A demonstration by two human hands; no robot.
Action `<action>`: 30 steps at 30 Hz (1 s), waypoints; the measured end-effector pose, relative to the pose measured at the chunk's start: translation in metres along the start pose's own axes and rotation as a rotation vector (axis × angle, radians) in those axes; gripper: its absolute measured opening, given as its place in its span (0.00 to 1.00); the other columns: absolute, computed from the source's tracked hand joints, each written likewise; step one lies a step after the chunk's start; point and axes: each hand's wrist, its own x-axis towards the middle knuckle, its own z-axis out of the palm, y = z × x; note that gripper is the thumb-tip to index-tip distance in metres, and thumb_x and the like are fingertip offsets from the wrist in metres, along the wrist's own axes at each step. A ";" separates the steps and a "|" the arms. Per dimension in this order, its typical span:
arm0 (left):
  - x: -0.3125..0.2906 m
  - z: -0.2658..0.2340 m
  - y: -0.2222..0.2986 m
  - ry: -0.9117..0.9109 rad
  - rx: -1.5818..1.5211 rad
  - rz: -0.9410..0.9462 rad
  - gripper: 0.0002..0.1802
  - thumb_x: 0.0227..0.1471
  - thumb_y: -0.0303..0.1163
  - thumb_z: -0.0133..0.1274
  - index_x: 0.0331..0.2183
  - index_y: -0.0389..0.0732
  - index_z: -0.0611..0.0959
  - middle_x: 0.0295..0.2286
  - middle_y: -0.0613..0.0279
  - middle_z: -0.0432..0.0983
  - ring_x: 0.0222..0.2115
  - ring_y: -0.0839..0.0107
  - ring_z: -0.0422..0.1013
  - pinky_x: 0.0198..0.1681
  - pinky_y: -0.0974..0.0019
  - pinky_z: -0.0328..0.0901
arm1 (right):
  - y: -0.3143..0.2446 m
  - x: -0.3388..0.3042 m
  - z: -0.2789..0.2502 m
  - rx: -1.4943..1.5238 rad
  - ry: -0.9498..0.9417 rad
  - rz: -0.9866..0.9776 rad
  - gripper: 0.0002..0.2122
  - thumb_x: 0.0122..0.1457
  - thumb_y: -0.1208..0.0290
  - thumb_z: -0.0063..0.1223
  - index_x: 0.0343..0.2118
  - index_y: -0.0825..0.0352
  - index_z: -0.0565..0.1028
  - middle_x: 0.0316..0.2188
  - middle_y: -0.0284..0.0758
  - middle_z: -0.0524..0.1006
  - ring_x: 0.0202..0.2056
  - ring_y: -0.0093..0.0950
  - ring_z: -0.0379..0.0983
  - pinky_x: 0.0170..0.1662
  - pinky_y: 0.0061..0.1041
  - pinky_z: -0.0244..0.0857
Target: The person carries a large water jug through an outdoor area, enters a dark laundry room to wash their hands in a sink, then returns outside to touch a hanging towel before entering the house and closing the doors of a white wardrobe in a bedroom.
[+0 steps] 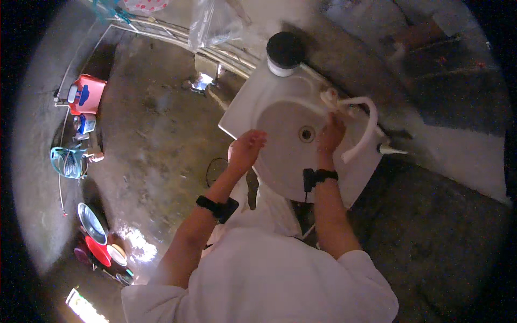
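A white washbasin [280, 156] with a round drain [306, 134] is in front of me. My right hand [332, 133] reaches over the bowl, its fingertips at the knob of the white faucet [329, 98]. Those fingers are bent against the knob, and part of the grip is hidden. A curved white spout [371, 121] arches to the right of this hand. My left hand [247, 149] hovers at the basin's left rim, its fingers curled together, with nothing visible in them. Each wrist wears a black band with a small box.
A white tub with a black lid [284, 49] stands on the basin's back corner. A white tapered tube [392, 149] lies at the right edge. Pipes [177, 37] and a clear plastic bag [215, 27] are along the back wall. Several bowls [92, 223] and a pink container [89, 94] sit at left.
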 end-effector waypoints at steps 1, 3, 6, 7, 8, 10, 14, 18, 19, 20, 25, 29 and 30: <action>0.002 0.002 0.007 -0.003 -0.003 -0.003 0.13 0.55 0.37 0.46 0.36 0.39 0.78 0.27 0.59 0.77 0.28 0.75 0.73 0.34 0.70 0.67 | -0.016 0.005 0.001 0.068 0.002 -0.022 0.18 0.45 0.81 0.49 0.42 0.61 0.72 0.44 0.39 0.71 0.47 0.39 0.65 0.49 0.36 0.58; 0.001 0.001 0.028 0.025 -0.130 0.044 0.13 0.55 0.37 0.46 0.36 0.39 0.78 0.26 0.60 0.77 0.27 0.75 0.74 0.34 0.71 0.67 | -0.051 0.021 0.005 0.403 -0.073 0.127 0.18 0.46 0.81 0.49 0.42 0.60 0.72 0.42 0.39 0.72 0.46 0.40 0.66 0.48 0.36 0.59; 0.009 -0.013 0.024 0.015 -0.040 0.094 0.11 0.55 0.34 0.46 0.36 0.38 0.78 0.26 0.61 0.77 0.27 0.75 0.74 0.34 0.73 0.67 | -0.091 0.055 0.009 0.670 -0.231 -0.067 0.17 0.47 0.81 0.48 0.42 0.58 0.72 0.38 0.39 0.72 0.42 0.41 0.66 0.45 0.36 0.60; 0.010 -0.017 0.025 0.013 -0.037 0.095 0.11 0.55 0.34 0.46 0.36 0.38 0.78 0.26 0.61 0.77 0.27 0.75 0.74 0.34 0.73 0.67 | -0.099 0.064 0.009 0.575 -0.311 -0.411 0.17 0.48 0.80 0.47 0.43 0.57 0.72 0.35 0.40 0.72 0.41 0.41 0.67 0.44 0.36 0.61; 0.010 -0.025 0.028 0.046 -0.076 0.084 0.11 0.55 0.32 0.45 0.36 0.38 0.78 0.26 0.61 0.77 0.27 0.75 0.73 0.33 0.73 0.67 | -0.112 0.073 0.000 0.587 -0.311 -0.418 0.17 0.48 0.80 0.47 0.43 0.57 0.72 0.35 0.40 0.72 0.41 0.41 0.67 0.44 0.36 0.61; 0.006 -0.042 0.034 0.090 -0.111 0.067 0.11 0.55 0.30 0.44 0.36 0.38 0.78 0.27 0.61 0.77 0.27 0.75 0.73 0.33 0.73 0.67 | -0.135 0.084 -0.014 0.355 -0.198 -0.203 0.18 0.47 0.81 0.48 0.43 0.58 0.73 0.33 0.40 0.72 0.38 0.41 0.67 0.41 0.37 0.61; 0.015 -0.066 0.050 0.087 -0.189 0.128 0.11 0.55 0.28 0.42 0.37 0.37 0.78 0.28 0.62 0.77 0.28 0.75 0.73 0.32 0.73 0.66 | -0.117 0.069 0.031 0.344 -0.141 -0.206 0.18 0.46 0.81 0.47 0.41 0.57 0.74 0.32 0.41 0.72 0.38 0.40 0.67 0.41 0.37 0.61; 0.010 -0.112 0.031 0.208 -0.201 0.051 0.12 0.55 0.28 0.42 0.38 0.36 0.77 0.29 0.63 0.76 0.29 0.76 0.72 0.32 0.74 0.66 | -0.211 0.016 -0.012 0.535 -0.564 -0.426 0.15 0.45 0.77 0.47 0.38 0.61 0.76 0.34 0.41 0.73 0.39 0.39 0.68 0.42 0.38 0.61; 0.014 -0.113 0.038 0.186 -0.210 0.071 0.12 0.55 0.28 0.42 0.38 0.36 0.77 0.29 0.63 0.76 0.29 0.76 0.72 0.32 0.74 0.66 | -0.202 -0.006 -0.005 0.614 -0.583 -0.536 0.14 0.44 0.77 0.47 0.37 0.63 0.76 0.34 0.40 0.73 0.39 0.39 0.68 0.42 0.37 0.61; 0.017 -0.115 0.043 0.172 -0.204 0.067 0.12 0.55 0.29 0.42 0.39 0.36 0.77 0.29 0.63 0.76 0.29 0.77 0.72 0.32 0.74 0.66 | -0.196 -0.021 0.009 0.702 -0.603 -0.648 0.13 0.44 0.77 0.48 0.35 0.64 0.77 0.33 0.40 0.73 0.39 0.39 0.68 0.42 0.37 0.62; 0.013 -0.137 0.044 0.202 -0.124 0.071 0.12 0.56 0.30 0.43 0.38 0.36 0.77 0.29 0.63 0.76 0.29 0.78 0.72 0.32 0.75 0.66 | -0.203 0.054 -0.002 0.517 -0.359 -0.449 0.08 0.45 0.70 0.50 0.30 0.60 0.76 0.25 0.41 0.74 0.30 0.42 0.70 0.34 0.37 0.64; 0.022 -0.141 0.051 0.219 -0.155 0.081 0.12 0.56 0.31 0.44 0.38 0.36 0.77 0.29 0.64 0.76 0.29 0.78 0.72 0.32 0.75 0.66 | -0.183 0.063 0.025 0.634 -0.211 -0.377 0.15 0.46 0.74 0.48 0.39 0.57 0.76 0.32 0.39 0.74 0.37 0.40 0.69 0.40 0.34 0.63; 0.023 -0.142 0.050 0.215 -0.150 0.095 0.12 0.56 0.31 0.43 0.38 0.36 0.77 0.29 0.63 0.76 0.28 0.78 0.72 0.32 0.75 0.65 | -0.186 0.053 0.026 0.636 -0.223 -0.362 0.15 0.46 0.74 0.48 0.39 0.57 0.76 0.32 0.39 0.74 0.37 0.40 0.69 0.40 0.34 0.63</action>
